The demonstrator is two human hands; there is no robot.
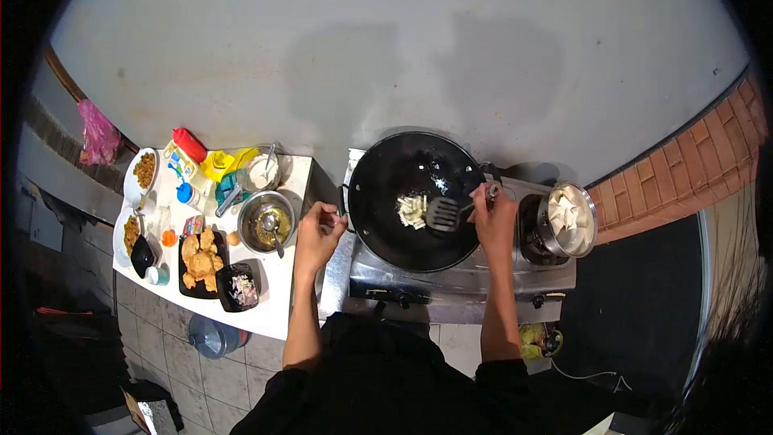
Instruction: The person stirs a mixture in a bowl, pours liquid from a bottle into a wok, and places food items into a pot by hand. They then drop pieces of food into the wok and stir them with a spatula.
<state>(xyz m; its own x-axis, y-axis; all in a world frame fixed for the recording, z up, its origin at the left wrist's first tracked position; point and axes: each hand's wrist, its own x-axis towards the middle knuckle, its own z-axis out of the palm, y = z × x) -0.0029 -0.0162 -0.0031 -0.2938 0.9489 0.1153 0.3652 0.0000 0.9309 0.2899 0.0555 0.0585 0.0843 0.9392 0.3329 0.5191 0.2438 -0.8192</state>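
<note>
A large black wok sits on the stove, with a small heap of pale chopped pieces near its middle. My right hand grips a slotted spatula, whose head rests in the wok just right of the pieces. At the wok's left side, my left hand is closed, its fingertips pressed together near the left handle; whether anything is between them cannot be made out.
Right of the wok, a steel pot holds white pieces. On the left, a white table bears a steel bowl, a black tray of fried food, plates, bottles and a small black bowl. A water jug stands on the floor.
</note>
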